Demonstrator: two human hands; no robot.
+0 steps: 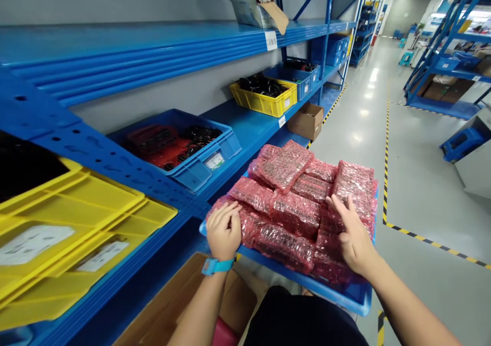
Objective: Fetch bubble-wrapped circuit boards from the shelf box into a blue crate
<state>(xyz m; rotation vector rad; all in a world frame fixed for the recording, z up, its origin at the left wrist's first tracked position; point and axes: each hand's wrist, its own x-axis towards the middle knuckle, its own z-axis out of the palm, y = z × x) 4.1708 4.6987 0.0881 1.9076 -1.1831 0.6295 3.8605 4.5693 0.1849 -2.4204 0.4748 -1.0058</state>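
Note:
A blue bin (345, 297) in front of me is heaped with several pink bubble-wrap packets (295, 203). My left hand (224, 231), with a blue wristband, curls its fingers over the packets at the bin's near left corner. My right hand (351, 231) lies flat with fingers stretched out on the packets at the right side of the heap. Neither hand lifts a packet.
Blue shelving (161, 54) runs along my left with yellow bins (76, 233), a blue bin of red and black parts (180, 146), a yellow bin (264, 98) and a cardboard box (307, 121) on the floor. An open carton (184, 300) sits below the bin. The aisle floor (422, 182) has yellow-black tape.

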